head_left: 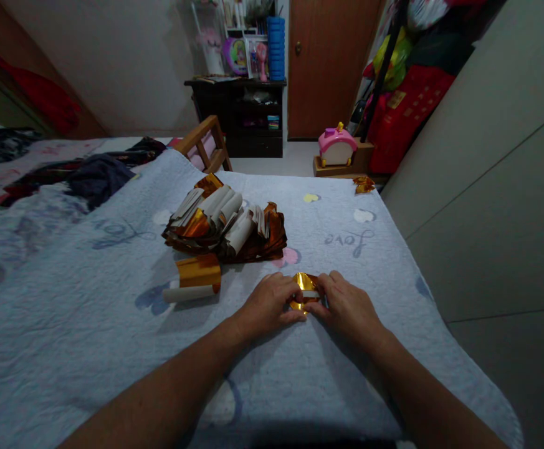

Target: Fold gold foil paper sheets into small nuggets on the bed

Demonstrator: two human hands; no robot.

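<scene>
Between my hands is a small piece of shiny gold foil paper (305, 284), partly folded, with a pale strip across its middle. My left hand (276, 300) pinches its left side with thumb and fingers. On the opposite side, my right hand (347, 304) grips the right edge, its thumb low near the cloth. Fingers cover both ends of the paper. Left of my hands lies a loose curled gold sheet (200, 272) with a white rolled edge. Behind it sits a heap of gold and white paper sheets (238, 234), many of them curled.
A light blue quilt (272, 386) covers the surface under my hands. Folded gold pieces (364, 184) lie at its far right corner. Dark clothes (101, 178) are on the left. Beyond stand a wooden chair (209, 140), a dark shelf (238, 118) and a pink toy (337, 146); a pale cabinet (500, 187) borders the right.
</scene>
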